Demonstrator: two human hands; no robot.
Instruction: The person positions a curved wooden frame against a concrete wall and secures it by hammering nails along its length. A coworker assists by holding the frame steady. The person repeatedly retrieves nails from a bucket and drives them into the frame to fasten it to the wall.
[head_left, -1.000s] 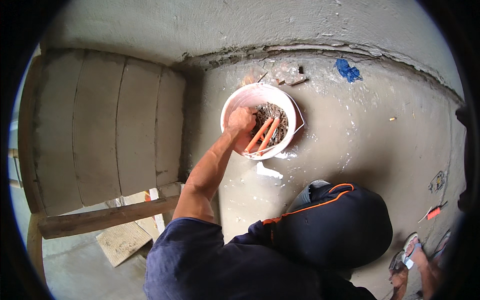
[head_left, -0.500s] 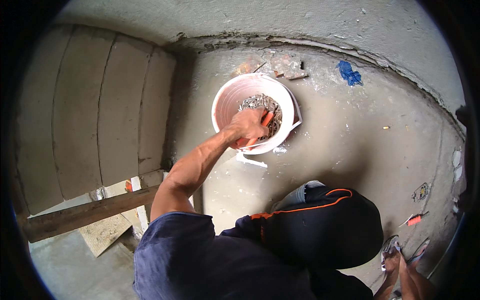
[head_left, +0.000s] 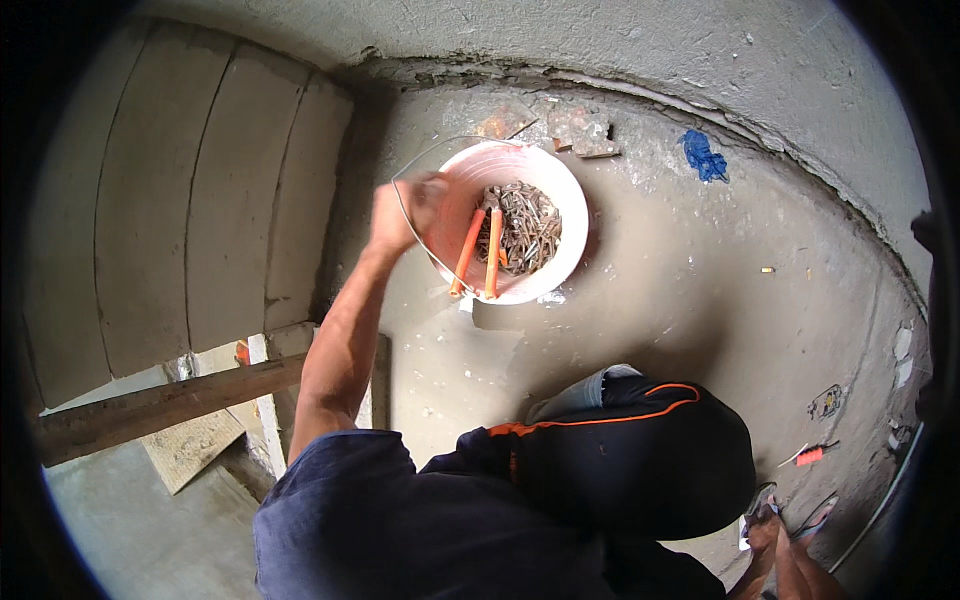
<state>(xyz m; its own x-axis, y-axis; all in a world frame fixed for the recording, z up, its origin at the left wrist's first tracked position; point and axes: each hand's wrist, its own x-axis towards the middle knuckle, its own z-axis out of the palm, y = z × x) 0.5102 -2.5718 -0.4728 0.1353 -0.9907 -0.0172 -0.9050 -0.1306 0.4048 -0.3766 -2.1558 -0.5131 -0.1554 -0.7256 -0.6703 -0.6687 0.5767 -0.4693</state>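
A white bucket [head_left: 567, 180] stands on the floor, part filled with slim grey-brown pieces that look like nails [head_left: 535, 225]. Leaning in it is a plier-like tool [head_left: 494, 250] with two long orange handles, its ends resting at the near rim. My left hand [head_left: 402, 212] is over the bucket's left rim, its fingers smeared by motion. The bucket's wire handle [head_left: 418, 243] stretches out to the left and crosses in front of this hand; whether the fingers grip it I cannot tell. My right hand is out of view.
Grey boards [head_left: 235, 180] stand at the left above a wooden beam [head_left: 170, 398]. Broken pieces [head_left: 585, 135] and a crumpled blue thing [head_left: 703, 155] lie by the far wall [head_left: 650, 40]. A small red-orange object [head_left: 809, 456] and sandalled feet [head_left: 762, 508] are at lower right.
My left hand has let go of the orange-handled tool and come out of the bucket to the left. The wire handle has swung from the bucket's right side to its left.
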